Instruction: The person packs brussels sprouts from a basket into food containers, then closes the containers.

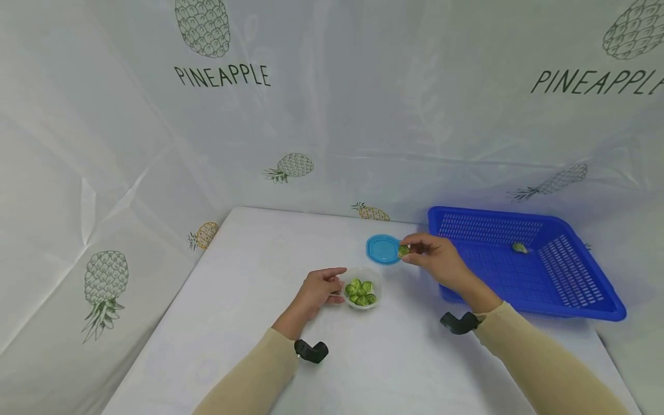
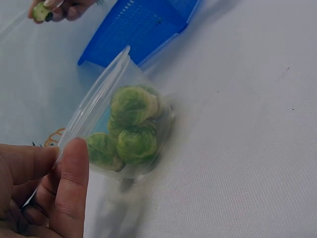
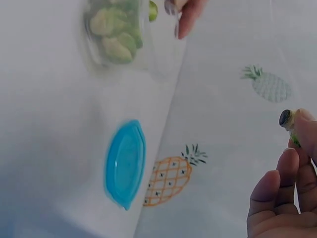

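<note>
My left hand (image 1: 316, 293) pinches the rim of a clear plastic container (image 1: 363, 308) between thumb and fingers. Several green Brussels sprouts (image 2: 133, 114) lie in the bottom of it. To the right and a little farther back, my right hand (image 1: 438, 259) is raised above the table and holds a single Brussels sprout (image 1: 403, 251) between thumb and fingertips. In the right wrist view its dark cut stem (image 3: 286, 118) points away from the thumb. A blue lid (image 1: 383, 249) lies on the table behind the container, just left of the right fingertips.
A large blue perforated basket (image 1: 487, 265) stands at the right, with one small pale green piece (image 1: 519, 248) inside it. The white table (image 1: 233, 288) meets a pineapple-printed sheet (image 1: 337, 115) at its back and left edges.
</note>
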A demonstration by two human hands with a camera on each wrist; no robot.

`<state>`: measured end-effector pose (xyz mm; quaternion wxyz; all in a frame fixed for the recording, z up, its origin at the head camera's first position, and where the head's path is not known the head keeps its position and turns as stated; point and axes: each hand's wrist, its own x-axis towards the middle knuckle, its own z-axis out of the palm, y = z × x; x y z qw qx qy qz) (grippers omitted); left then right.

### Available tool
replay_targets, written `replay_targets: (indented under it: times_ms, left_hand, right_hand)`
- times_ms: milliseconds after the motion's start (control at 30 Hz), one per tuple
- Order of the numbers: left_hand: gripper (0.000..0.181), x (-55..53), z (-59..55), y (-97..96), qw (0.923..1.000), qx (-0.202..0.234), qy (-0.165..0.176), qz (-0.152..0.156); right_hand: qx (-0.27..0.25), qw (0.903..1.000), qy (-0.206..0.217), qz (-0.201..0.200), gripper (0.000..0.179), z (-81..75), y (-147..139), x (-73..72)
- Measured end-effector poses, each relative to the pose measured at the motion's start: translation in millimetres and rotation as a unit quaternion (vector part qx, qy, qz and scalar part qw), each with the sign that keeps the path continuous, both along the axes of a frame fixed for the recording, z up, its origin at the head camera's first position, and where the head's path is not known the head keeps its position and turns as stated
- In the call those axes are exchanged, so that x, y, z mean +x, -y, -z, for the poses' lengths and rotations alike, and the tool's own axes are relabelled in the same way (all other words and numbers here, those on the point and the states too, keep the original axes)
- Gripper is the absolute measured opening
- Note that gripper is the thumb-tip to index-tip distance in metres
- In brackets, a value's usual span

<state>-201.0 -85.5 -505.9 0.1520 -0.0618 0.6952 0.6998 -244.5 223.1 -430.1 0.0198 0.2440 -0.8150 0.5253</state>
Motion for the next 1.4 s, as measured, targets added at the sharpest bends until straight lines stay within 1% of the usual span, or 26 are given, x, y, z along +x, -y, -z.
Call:
replay_targets:
  times_ms: [233,333,467,667,833,1033,1400]
  left_hand:
    - [0.044,0.6,1.1,-0.1,1.0000,0.004,-0.003,0.000]
    - [0.044,0.6,0.5,0.2,1.0000,0.005,-0.001,0.000]
    - [0.044,1.0,0.3,0.2,1.0000,0.006,0.000,-0.002]
    - [0.044,1.9,-0.4,0.0,1.0000,0.008,-0.004,-0.001]
    - [0.044,1.6,-0.2,-0.5,1.0000,0.007,-0.004,-0.001]
    - [0.043,0.8,-0.2,-0.7,1.0000,0.005,-0.003,-0.002]
    - [0.044,0.1,1.7,-1.1,1.0000,0.007,-0.006,0.001]
  right_hand:
    - [-0.008,0.9993,-0.004,-0.036,0.026,19.4,20.8,4.7]
    - [-0.003,0.9991,0.012,-0.041,0.026,30.2,28.0,5.1]
    - [0.012,0.9986,0.033,-0.040,0.025,40.5,34.9,6.4]
    - [0.042,0.9972,0.043,-0.045,0.026,54.5,42.0,5.8]
    - [0.052,0.9959,0.050,-0.054,0.026,59.8,46.4,7.5]
    - [0.069,0.9949,0.056,-0.048,0.029,64.0,49.2,8.7]
    - [0.086,0.9933,0.057,-0.052,0.032,70.7,48.0,4.8]
